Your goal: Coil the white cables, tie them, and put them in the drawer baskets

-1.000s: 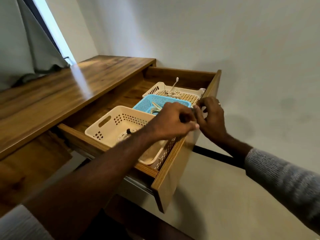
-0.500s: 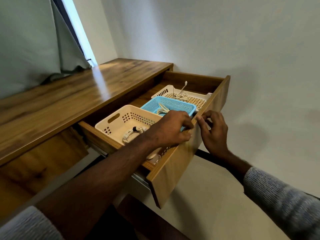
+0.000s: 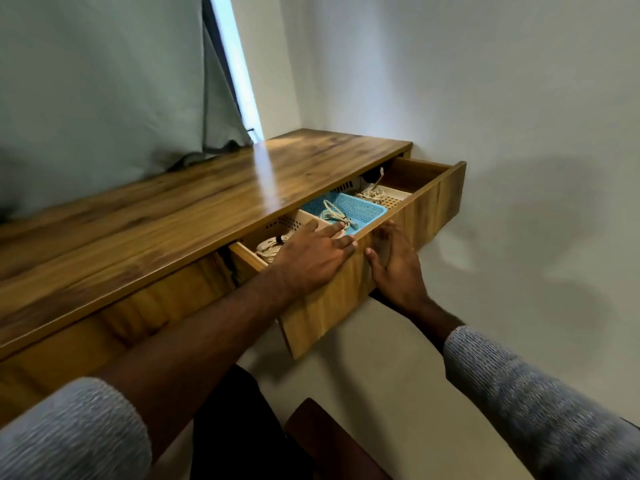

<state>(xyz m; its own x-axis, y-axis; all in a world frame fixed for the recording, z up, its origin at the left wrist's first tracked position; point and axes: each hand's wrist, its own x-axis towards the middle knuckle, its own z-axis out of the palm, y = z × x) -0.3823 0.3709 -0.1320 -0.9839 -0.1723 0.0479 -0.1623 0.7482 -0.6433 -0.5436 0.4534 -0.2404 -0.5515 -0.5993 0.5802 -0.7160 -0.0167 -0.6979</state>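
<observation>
The wooden drawer (image 3: 349, 282) stands part-way out from under the brown wood-grain worktop (image 3: 180, 216), whose front edge overhangs the rear halves of the baskets. Open floor lies below and to the right of the drawer front; the pale wall is near its far end.

Your left hand (image 3: 313, 259) lies flat over the top edge of the drawer front, fingers straight, grip open, holding nothing. Your right hand (image 3: 394, 263) presses its open palm against the drawer's outer face, fingers spread.

Coiled white cables: one in the cream perforated basket (image 3: 287, 225) nearest you, one in the blue mesh basket (image 3: 363, 211) in the middle, one in the far cream basket (image 3: 393, 199).
</observation>
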